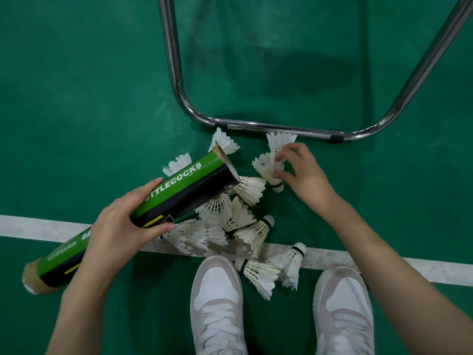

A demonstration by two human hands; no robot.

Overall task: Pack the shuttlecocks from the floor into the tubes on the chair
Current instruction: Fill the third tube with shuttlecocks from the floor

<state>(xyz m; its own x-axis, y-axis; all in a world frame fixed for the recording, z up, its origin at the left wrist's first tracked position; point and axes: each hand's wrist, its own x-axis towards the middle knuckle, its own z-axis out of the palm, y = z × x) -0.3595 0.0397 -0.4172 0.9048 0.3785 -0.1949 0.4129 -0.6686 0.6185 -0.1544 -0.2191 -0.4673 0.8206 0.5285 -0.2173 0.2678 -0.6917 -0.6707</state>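
— What has each hand got?
— The left hand [122, 221] is wrapped round the middle of a green-and-black tube [163, 193], open end tilted toward the pile. The right hand [299, 170] pinches a shuttlecock [268, 167] between fingers and thumb, just beside the tube's mouth.
— And the rest?
— Loose shuttlecocks [240, 226] lie heaped on the green floor [76, 98], across a white line [384, 265], some under the tube. A chrome chair frame [281, 128] sits right behind them; two white shoes [217, 290] crowd the near edge.
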